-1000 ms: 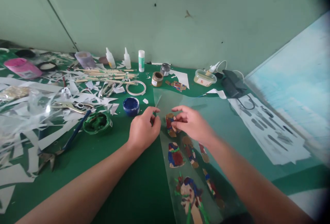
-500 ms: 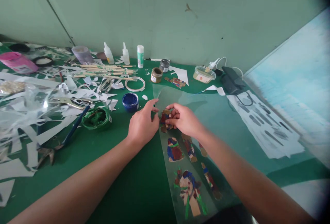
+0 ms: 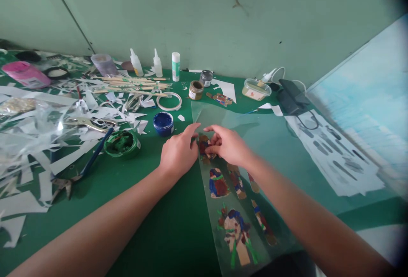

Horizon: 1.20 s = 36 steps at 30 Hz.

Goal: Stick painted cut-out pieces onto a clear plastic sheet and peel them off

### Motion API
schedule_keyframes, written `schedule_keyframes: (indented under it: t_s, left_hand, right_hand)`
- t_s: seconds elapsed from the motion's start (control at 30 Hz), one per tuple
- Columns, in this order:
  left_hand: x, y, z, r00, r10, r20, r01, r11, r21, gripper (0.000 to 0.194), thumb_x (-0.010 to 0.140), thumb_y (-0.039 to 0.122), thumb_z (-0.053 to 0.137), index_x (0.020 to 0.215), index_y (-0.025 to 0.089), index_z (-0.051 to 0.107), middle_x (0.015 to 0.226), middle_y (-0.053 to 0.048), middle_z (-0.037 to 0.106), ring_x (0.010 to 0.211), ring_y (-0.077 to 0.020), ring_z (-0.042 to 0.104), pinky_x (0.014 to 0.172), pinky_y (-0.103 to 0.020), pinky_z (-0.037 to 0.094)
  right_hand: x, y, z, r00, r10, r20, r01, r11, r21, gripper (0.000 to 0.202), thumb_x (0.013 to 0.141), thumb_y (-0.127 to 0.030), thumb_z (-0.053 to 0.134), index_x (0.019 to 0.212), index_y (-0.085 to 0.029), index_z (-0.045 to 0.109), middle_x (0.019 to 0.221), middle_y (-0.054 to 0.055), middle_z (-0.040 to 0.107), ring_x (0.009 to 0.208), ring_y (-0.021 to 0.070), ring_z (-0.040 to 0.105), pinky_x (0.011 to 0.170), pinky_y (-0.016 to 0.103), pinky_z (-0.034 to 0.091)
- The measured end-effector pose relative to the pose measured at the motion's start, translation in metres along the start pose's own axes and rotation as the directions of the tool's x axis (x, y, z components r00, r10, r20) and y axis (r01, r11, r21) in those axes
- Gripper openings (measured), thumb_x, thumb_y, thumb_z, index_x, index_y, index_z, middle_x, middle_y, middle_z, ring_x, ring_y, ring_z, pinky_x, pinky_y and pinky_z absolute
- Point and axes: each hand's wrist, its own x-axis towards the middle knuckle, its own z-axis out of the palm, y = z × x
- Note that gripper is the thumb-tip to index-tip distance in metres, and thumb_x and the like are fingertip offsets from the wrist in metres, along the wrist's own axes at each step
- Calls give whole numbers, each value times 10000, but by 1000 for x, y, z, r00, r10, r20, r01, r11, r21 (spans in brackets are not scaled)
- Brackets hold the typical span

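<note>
A small painted brown cutout (image 3: 204, 145) lies at the upper left part of a clear plastic sheet (image 3: 270, 137). My right hand (image 3: 228, 143) pinches its right side between thumb and fingers. Just left of it is my left hand (image 3: 180, 149), thumb and index finger apart, holding nothing I can see. Nearer to me on the sheet are a red and blue cutout (image 3: 219, 183), a long painted strip (image 3: 264, 222) and a painted head-shaped cutout (image 3: 236, 230). My right hand and forearm partly cover other pieces.
A blue paint jar (image 3: 163, 124), an open green paint jar (image 3: 121, 143) and pliers (image 3: 65, 182) are at left, among paper scraps (image 3: 73, 154). Behind stand glue bottles (image 3: 157, 64), a brown jar (image 3: 195, 90) and a plastic tub (image 3: 256, 89). Grey-printed paper (image 3: 334, 154) lies right.
The view has shifted slightly. My right fingers have eased rightward on the cutout, showing more of it, and its index finger is more raised. My left hand stays beside it.
</note>
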Motion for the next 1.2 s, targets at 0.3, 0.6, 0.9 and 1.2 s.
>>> schedule_keyframes:
  t_s: [0.3,0.6,0.9,1.2]
  left_hand:
    - [-4,1,0,997,28,67,-42,975,219,503,870,181,483,1352,312,540,1062,-37,766,895,-325,731,719,-421,560]
    - [-5,4,-1,998,29,62,-45,962,270,460,881,197,473,1315,325,551,1068,5,768,887,-297,737,692,-388,558]
    - [-5,2,0,994,60,86,-84,946,312,442,910,216,456,1334,310,534,1107,-14,759,876,-275,736,681,-362,546]
    - [-6,2,-1,993,86,86,-114,900,420,318,926,255,454,1192,285,626,1003,-16,778,788,-291,735,595,-338,505]
  right_hand:
    - [-3,-9,-5,1000,-8,-3,8,1000,-21,582,714,-160,797,1243,-286,590,708,-51,643,623,144,613,586,275,449]
    - [-3,-2,-9,999,27,20,-24,990,-137,627,726,-160,804,1286,-273,546,755,-53,636,636,130,604,584,257,434]
    - [-15,-12,-10,988,-155,18,137,802,-581,277,836,-279,737,1103,-226,686,1114,53,605,942,221,635,751,324,483]
    - [-66,-1,2,944,-293,153,322,710,-626,365,948,-105,472,1086,-287,756,1054,74,585,1027,211,576,730,305,485]
